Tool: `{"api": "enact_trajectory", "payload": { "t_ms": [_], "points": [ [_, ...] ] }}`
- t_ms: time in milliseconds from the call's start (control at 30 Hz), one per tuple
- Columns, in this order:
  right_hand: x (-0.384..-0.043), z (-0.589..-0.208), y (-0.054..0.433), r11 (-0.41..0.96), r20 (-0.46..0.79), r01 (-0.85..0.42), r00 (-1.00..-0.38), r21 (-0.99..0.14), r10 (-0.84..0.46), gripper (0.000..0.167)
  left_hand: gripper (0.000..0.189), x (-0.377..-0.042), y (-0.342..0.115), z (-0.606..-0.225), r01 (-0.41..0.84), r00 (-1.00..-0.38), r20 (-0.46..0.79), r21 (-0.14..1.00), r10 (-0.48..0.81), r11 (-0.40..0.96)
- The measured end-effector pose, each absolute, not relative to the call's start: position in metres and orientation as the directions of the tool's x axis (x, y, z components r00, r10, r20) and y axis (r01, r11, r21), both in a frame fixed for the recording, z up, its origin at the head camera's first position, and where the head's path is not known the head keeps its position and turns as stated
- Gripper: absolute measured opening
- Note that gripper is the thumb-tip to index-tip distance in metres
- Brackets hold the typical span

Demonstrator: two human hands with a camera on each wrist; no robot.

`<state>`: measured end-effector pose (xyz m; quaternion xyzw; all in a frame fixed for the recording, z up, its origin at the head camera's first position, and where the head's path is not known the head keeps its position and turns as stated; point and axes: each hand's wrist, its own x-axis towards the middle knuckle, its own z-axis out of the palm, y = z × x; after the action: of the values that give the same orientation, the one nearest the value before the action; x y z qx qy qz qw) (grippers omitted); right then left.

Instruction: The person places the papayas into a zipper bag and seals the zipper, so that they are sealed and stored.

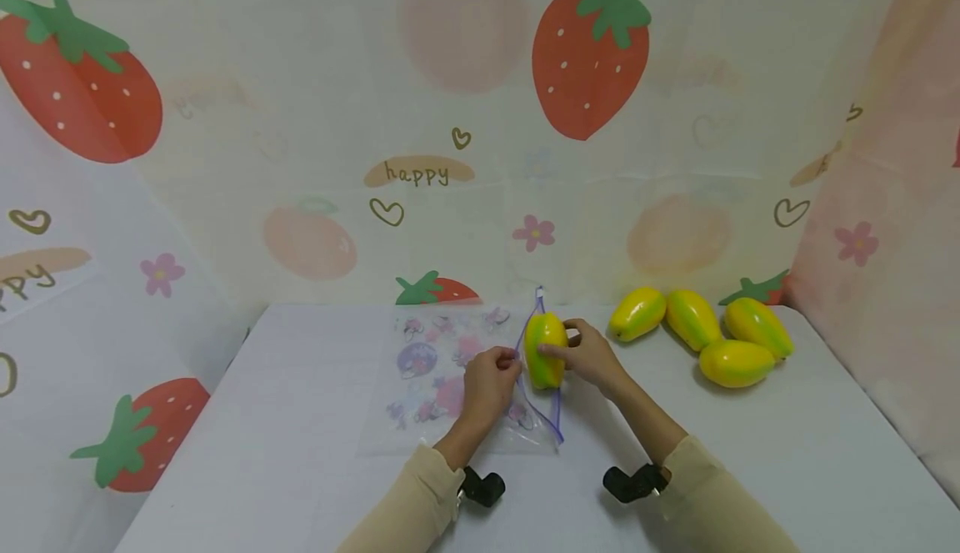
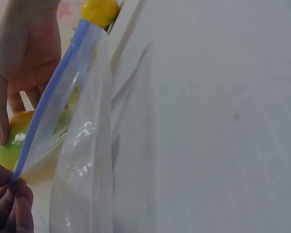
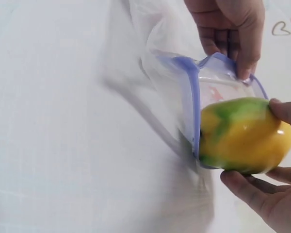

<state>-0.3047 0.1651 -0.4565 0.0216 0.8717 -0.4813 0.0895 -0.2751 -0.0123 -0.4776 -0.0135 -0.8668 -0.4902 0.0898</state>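
My right hand (image 1: pixel 592 354) grips a yellow-green mango (image 1: pixel 545 351) between thumb and fingers. The mango stands at the mouth of a clear printed zip bag (image 1: pixel 431 369); in the right wrist view its far end is inside the purple-blue rim (image 3: pixel 196 107). At that rim, my left hand (image 1: pixel 491 382) pinches the edge between thumb and fingers, and the mouth gapes. In the left wrist view the rim (image 2: pixel 51 94) crosses in front of the mango (image 2: pixel 12 145), partly hiding it. The bag's body lies on the table to the left.
Several more mangoes (image 1: pixel 737 363) lie together at the back right of the white table (image 1: pixel 300 436). A strawberry-printed cloth (image 1: pixel 465 119) hangs behind the table and at both sides. Each wrist wears a black camera (image 1: pixel 483 486).
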Motion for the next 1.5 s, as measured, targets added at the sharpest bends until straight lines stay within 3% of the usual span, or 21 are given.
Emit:
{"api": "enact_trajectory", "payload": {
  "t_ms": [567, 1067, 1500],
  "points": [
    [-0.311, -0.455, 0.156, 0.57, -0.185, 0.112, -0.98, -0.814, -0.072, 0.074, 0.016, -0.272, -0.01, -0.465, 0.309, -0.941, 0.337, 0.829, 0.025, 0.466],
    [-0.303, -0.464, 0.155, 0.552, -0.237, 0.163, -0.97, -0.817, -0.063, 0.077, 0.017, -0.27, -0.016, -0.471, 0.275, -0.948, 0.319, 0.813, 0.003, 0.512],
    [-0.303, -0.469, 0.154, 0.511, -0.209, 0.164, -0.977, -0.844, -0.032, 0.072, 0.012, -0.268, -0.014, -0.475, 0.146, -0.989, 0.13, 0.742, 0.073, 0.654]
  ]
}}
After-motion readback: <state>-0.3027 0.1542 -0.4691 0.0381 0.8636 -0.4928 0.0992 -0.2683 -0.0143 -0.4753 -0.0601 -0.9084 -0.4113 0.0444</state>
